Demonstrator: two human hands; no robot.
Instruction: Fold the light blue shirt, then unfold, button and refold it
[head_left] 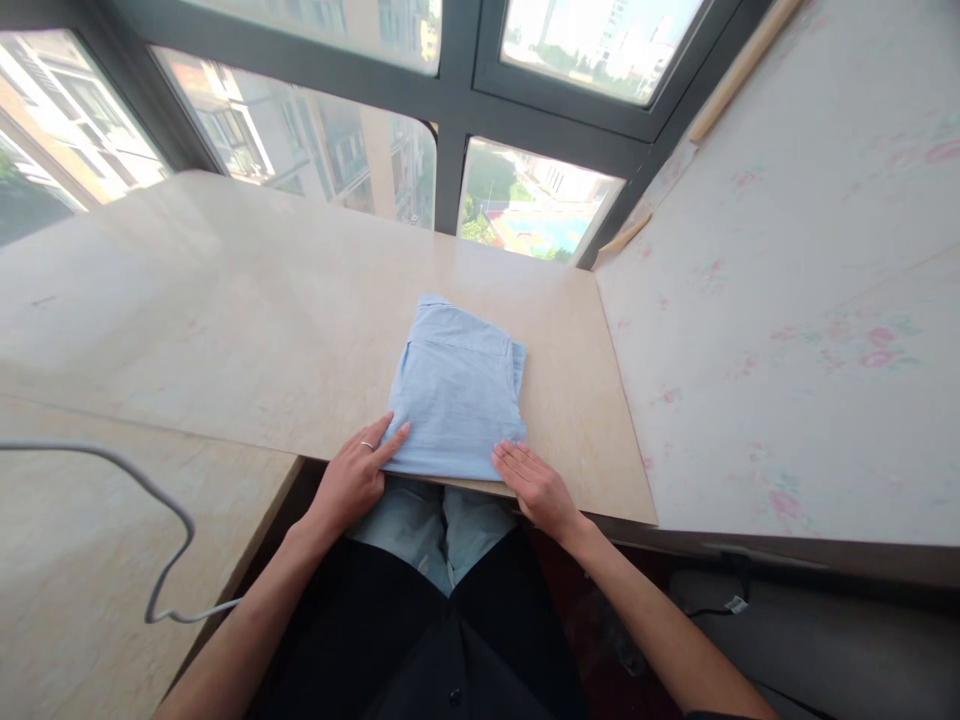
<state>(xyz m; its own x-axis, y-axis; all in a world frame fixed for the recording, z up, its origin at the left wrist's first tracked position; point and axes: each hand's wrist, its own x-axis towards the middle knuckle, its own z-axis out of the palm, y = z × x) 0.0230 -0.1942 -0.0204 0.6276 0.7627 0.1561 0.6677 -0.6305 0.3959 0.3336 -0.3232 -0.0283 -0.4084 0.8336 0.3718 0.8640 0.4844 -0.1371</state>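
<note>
A light blue shirt (456,390) lies folded into a compact bundle on the stone sill, its near edge along the sill's front edge. At its near left corner rests my left hand (358,470), a ring on one finger, with thumb and fingers spread on the cloth and its side. My right hand (534,482) lies with its fingers stretched flat over the near right corner. A few folded layers show at the shirt's right side.
The beige stone sill (225,320) runs back to dark-framed windows (454,130). A flower-patterned wall (787,300) stands at the right. On the lower left counter (75,560) lies a grey cable (169,500).
</note>
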